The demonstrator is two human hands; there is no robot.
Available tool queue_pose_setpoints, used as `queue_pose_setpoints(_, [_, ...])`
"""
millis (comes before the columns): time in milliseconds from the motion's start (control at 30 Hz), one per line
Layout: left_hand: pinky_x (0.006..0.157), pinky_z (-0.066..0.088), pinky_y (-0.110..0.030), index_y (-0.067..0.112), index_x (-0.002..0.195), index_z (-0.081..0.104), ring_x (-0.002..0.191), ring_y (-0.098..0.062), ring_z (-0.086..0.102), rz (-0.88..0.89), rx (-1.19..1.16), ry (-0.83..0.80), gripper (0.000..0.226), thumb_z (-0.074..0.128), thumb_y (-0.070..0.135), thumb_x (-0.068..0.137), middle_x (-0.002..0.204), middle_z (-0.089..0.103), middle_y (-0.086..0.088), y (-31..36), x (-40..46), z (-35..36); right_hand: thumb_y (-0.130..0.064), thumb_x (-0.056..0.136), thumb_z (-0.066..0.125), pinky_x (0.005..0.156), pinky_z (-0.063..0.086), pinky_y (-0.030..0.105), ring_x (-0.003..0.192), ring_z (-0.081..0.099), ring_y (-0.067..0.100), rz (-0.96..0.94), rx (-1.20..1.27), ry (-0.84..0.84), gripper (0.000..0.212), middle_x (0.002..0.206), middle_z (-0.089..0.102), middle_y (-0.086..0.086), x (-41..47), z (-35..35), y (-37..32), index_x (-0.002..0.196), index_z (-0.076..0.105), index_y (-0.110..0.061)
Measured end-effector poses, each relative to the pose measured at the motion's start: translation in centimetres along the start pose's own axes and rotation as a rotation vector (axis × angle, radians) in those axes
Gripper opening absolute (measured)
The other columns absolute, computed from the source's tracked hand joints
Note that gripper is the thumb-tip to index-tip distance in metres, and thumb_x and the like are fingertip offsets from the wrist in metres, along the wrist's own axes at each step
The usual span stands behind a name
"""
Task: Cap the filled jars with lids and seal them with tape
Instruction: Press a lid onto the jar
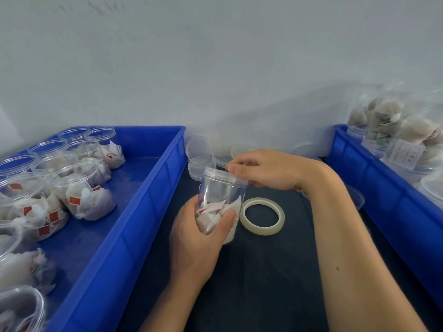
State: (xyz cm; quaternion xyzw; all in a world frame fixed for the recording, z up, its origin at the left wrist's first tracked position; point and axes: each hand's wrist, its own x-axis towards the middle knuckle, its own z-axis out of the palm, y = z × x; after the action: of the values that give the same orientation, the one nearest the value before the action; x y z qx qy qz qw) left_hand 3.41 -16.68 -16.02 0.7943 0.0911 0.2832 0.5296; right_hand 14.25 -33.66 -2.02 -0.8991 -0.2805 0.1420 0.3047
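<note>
Head view, left hand (pixel 199 238) wrapped around the lower body of a tilted clear jar (pixel 219 202), right hand (pixel 263 170) pinching its lid (pixel 224 174), tape roll (pixel 262 216) flat on the dark surface (pixel 263 283) just beside.

I'm looking at what reads as a small packing workstation, a hand-assembly bench rather than a home. 2 blue plastic crates (pixel 153 188) (pixel 383 202) flank a dark work mat (pixel 263 271), both stocked with many identical clear jars (pixel 79 188) of tea-bag-like sachets. Loose clear lids (pixel 200 164) pile against a bare pale wall (pixel 215 56), and a tape roll (pixel 262 216) lies on the mat.
</note>
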Motion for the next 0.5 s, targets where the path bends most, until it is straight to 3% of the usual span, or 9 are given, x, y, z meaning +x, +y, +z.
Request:
queue_pose_setpoints(133, [0.09, 0.059, -0.043, 0.042, 0.123, 0.065, 0.105, -0.003, 0.067, 0.02, 0.033, -0.001, 0.064, 0.073, 0.078, 0.07, 0.109, 0.07, 0.02, 0.11, -0.13, 0.09, -0.08, 0.092, 0.049, 0.102, 0.054, 0.043, 0.094, 0.073, 0.008, 0.043, -0.06, 0.018, 0.049, 0.101, 0.078, -0.006, 0.02, -0.09, 0.06, 0.12, 0.066, -0.042])
queue_pose_setpoints(267, [0.087, 0.059, -0.04, 0.045, 0.12, 0.065, 0.103, -0.003, 0.066, 0.043, 0.06, -0.009, 0.06, 0.073, 0.078, 0.071, 0.106, 0.068, 0.021, 0.09, -0.16, 0.24, -0.081, 0.096, 0.033, 0.092, 0.052, 0.038, 0.082, 0.075, 0.008, 0.139, -0.118, 0.045, 0.058, 0.088, 0.078, -0.008, -0.21, -0.42, 0.05, 0.11, 0.065, -0.035])
queue_pose_setpoints(333, [0.087, 0.059, -0.04, 0.047, 0.119, 0.065, 0.102, -0.002, 0.066, 0.043, 0.054, -0.001, 0.058, 0.073, 0.078, 0.071, 0.105, 0.068, 0.022, -0.04, -0.09, 0.25, -0.077, 0.1, 0.026, 0.097, 0.05, 0.039, 0.095, 0.072, 0.012, 0.164, -0.106, 0.064, 0.059, 0.101, 0.075, -0.009, -0.29, -0.66, 0.03, 0.121, 0.064, -0.037])
queue_pose_setpoints(433, [0.088, 0.059, -0.042, 0.047, 0.121, 0.064, 0.104, -0.002, 0.066, 0.041, 0.054, 0.0, 0.061, 0.073, 0.08, 0.071, 0.107, 0.068, 0.023, -0.21, -0.04, 0.19, -0.059, 0.109, 0.028, 0.097, 0.045, 0.032, 0.104, 0.058, 0.006, 0.088, -0.011, 0.087, 0.037, 0.114, 0.06, -0.022, -0.5, -0.88, -0.04, 0.121, 0.061, -0.046])
queue_pose_setpoints(500, [0.088, 0.059, -0.041, 0.047, 0.123, 0.063, 0.105, -0.002, 0.066, 0.049, 0.06, -0.003, 0.063, 0.073, 0.081, 0.071, 0.107, 0.067, 0.023, -0.2, -0.08, 0.15, -0.044, 0.113, 0.032, 0.111, 0.04, 0.034, 0.126, 0.053, 0.006, 0.036, 0.03, 0.057, 0.037, 0.139, 0.056, -0.021, -0.65, -0.81, -0.28, 0.142, 0.055, -0.046])
